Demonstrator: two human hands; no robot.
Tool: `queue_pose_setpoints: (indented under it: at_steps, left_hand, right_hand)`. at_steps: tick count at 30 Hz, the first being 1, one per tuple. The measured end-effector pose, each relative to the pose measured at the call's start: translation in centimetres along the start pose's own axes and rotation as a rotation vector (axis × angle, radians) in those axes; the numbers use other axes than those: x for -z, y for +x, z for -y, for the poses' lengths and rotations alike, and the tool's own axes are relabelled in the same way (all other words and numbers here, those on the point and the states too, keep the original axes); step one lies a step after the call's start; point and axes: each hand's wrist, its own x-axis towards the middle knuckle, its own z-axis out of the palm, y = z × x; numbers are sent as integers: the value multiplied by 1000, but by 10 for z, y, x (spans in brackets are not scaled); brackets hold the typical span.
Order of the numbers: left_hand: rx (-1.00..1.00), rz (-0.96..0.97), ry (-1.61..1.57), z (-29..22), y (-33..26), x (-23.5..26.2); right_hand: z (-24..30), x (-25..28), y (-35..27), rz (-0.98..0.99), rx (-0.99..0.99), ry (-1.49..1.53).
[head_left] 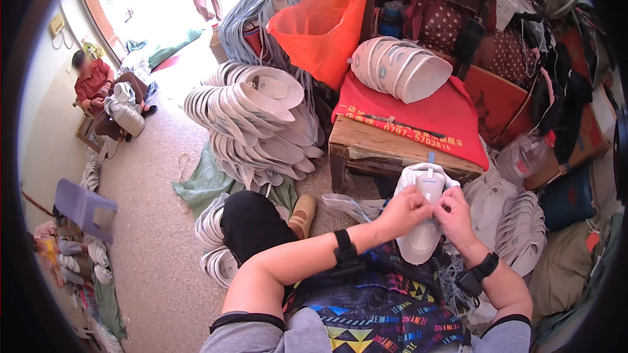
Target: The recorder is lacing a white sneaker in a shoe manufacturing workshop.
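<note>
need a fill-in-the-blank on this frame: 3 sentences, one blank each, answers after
1. Both the left hand and the right hand are on a ____ shoe upper.
2. The row of shoe uppers on the wooden table lies on a ____ cloth.
3. Each wrist wears a ____ strap.

Missing words: white; red; black

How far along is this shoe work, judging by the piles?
Done cannot be told: white uppers sit in a big heap, a row on the red cloth and a stack at right. In hand: left hand and right hand pinch one white shoe. Which piles remain is unclear.
</note>
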Motion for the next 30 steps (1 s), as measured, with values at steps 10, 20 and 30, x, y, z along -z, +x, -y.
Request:
queue_pose_setpoints:
  at_steps: [10, 20, 30]
  left_hand:
    - [152, -8, -430, -28, -4, 21]
    - [112, -89, -434, -13, 2, 14]
    - [168, 146, -683, -24, 6, 42]
  right_hand:
    - [36, 23, 7, 164, -354, 710]
    - [35, 5, 15, 276, -267, 673]
    - [108, 34, 35, -7, 277, 424]
